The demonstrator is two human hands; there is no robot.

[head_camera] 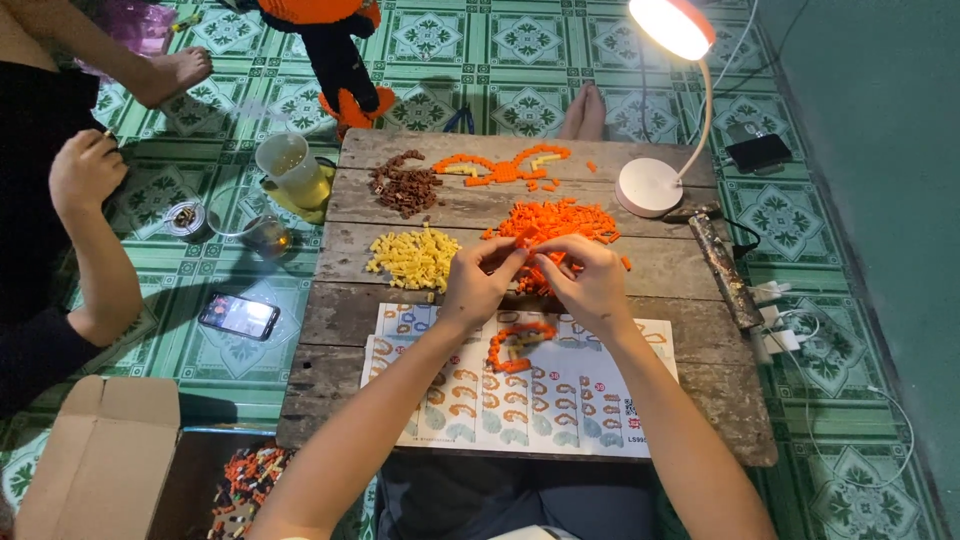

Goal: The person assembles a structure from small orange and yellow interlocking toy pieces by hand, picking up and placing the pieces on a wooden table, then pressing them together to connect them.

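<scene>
Nearest the camera: a printed instruction sheet (520, 395) lies on the plank surface (700, 385), below both wrists; a curved strip of joined orange bricks (515, 345) rests on it
Left hand (478, 283): fingers curled together, pinching a small orange piece (527, 240) at the tips
Right hand (590, 280): fingers closed in on the same piece, tips meeting the left's
Orange pile (555, 225): loose bricks just beyond and partly under the fingers
To the left of the fingers: yellow pile (412, 258), then brown pile (404, 185) further off
Beyond: a flat orange assembly (505, 167); white desk lamp (660, 110) off to the right
Risk: the tiny piece looks liable to slip from the pinch into the orange pile, where it would be hard to pick out; a wrist dragging low could scatter the strip on the sheet
Off the surface: another person's hand (85, 170), apart
</scene>
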